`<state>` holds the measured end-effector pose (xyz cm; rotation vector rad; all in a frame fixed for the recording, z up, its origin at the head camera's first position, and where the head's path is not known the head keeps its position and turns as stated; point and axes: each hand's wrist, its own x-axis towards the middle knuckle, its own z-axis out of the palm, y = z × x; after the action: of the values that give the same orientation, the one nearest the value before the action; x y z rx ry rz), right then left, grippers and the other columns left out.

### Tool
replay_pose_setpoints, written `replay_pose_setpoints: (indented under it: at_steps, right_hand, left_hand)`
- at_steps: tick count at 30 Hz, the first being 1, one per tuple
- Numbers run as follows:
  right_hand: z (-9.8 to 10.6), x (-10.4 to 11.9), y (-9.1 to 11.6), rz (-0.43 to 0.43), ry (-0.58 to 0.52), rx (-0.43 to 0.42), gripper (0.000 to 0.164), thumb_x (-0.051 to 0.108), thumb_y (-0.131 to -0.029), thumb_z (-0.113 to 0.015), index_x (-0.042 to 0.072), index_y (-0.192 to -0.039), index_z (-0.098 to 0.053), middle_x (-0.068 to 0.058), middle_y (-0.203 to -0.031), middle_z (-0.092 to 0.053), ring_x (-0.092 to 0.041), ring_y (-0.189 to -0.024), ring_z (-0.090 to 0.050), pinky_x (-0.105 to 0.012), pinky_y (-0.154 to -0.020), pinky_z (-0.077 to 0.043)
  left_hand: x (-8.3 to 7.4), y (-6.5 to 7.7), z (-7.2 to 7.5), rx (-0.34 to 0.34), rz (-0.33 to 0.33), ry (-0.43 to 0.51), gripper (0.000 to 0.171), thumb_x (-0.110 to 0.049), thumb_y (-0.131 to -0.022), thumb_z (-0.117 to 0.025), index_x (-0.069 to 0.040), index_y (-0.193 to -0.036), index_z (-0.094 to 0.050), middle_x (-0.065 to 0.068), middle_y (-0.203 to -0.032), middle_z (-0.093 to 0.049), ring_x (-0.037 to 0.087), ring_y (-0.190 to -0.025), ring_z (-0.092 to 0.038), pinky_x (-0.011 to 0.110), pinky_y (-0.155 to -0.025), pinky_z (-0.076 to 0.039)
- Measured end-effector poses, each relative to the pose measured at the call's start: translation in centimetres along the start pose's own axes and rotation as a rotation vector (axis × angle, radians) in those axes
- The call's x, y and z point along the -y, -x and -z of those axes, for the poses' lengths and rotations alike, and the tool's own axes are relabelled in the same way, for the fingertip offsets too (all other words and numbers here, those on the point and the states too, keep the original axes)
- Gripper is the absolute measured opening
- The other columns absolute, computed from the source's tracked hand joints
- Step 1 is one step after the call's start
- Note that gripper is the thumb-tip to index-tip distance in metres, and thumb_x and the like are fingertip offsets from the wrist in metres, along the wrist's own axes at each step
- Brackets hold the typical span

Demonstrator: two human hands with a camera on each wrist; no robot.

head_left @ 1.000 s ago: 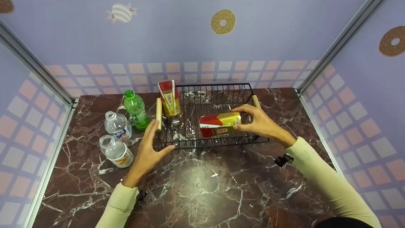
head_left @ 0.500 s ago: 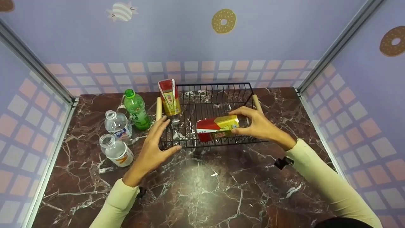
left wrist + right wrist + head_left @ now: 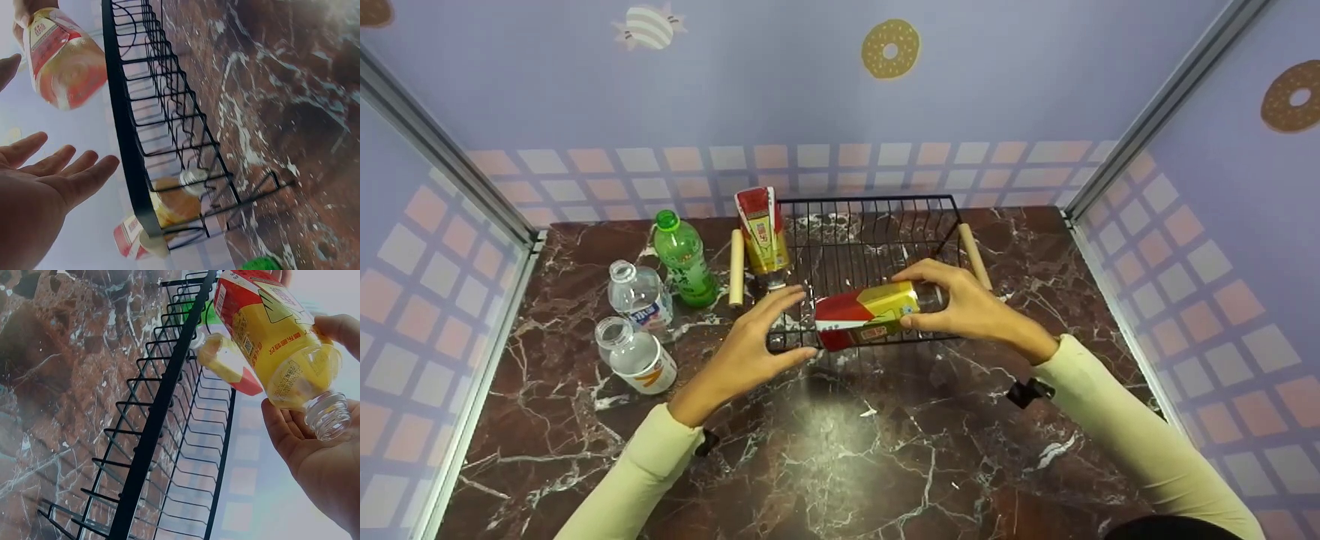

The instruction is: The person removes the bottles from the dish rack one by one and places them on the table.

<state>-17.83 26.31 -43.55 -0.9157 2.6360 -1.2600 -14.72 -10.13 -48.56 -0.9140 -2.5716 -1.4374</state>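
My right hand (image 3: 964, 304) grips a red and yellow plastic bottle (image 3: 859, 315) by its neck end, tilted sideways over the front of a black wire basket (image 3: 877, 244). In the right wrist view the bottle's mouth (image 3: 329, 417) has no cap. My left hand (image 3: 754, 352) has its fingers spread, thumb apart, just left of the bottle's base, with a gap showing in the left wrist view. A second red and yellow bottle (image 3: 763, 229) lies inside the basket at its left end, neck toward me.
Left of the basket stand a green bottle (image 3: 684, 259) and two clear bottles, one with a blue label (image 3: 641, 300) and one with an orange mark (image 3: 637, 358). The basket has wooden handles (image 3: 736, 266) at both ends. Patterned walls enclose the marble-look table (image 3: 840, 450).
The right hand has brought the bottle slightly left and toward me. My left hand has moved right, from beside the basket's left handle to close by the bottle's base.
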Motion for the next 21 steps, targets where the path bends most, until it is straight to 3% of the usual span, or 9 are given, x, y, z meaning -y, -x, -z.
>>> replay_pose_setpoints:
  at_steps: [9, 15, 21]
  right_hand:
    - [-0.5, 0.6, 0.2, 0.004, 0.000, 0.036, 0.063, 0.029, -0.087, -0.093, 0.010, -0.143, -0.071, -0.005, -0.136, -0.072, -0.023, -0.108, -0.067, -0.043, -0.092, -0.060]
    - [-0.8, 0.9, 0.2, 0.041, -0.017, 0.046, 0.061, 0.027, -0.087, -0.093, 0.012, -0.142, -0.071, -0.004, -0.136, -0.072, -0.023, -0.111, -0.067, -0.051, -0.095, -0.061]
    - [-1.1, 1.6, 0.3, 0.092, -0.010, 0.066, 0.060, 0.028, -0.088, -0.092, 0.012, -0.142, -0.072, -0.002, -0.138, -0.071, -0.023, -0.119, -0.067, -0.055, -0.104, -0.059]
  left_hand:
    - [-1.5, -1.8, -0.7, 0.123, 0.018, 0.048, 0.081, -0.023, -0.088, -0.095, -0.002, -0.157, -0.057, 0.018, -0.161, -0.057, 0.040, -0.147, -0.056, 0.061, -0.125, -0.042]
    - [-2.3, -2.7, -1.1, 0.188, 0.022, 0.059, 0.074, -0.025, -0.090, -0.093, -0.003, -0.153, -0.061, 0.015, -0.146, -0.067, 0.030, -0.118, -0.068, 0.050, -0.104, -0.060]
    - [-3.0, -3.0, -1.1, 0.223, 0.064, 0.043, 0.070, -0.029, -0.091, -0.092, -0.006, -0.151, -0.063, 0.010, -0.133, -0.070, 0.025, -0.109, -0.068, 0.044, -0.093, -0.063]
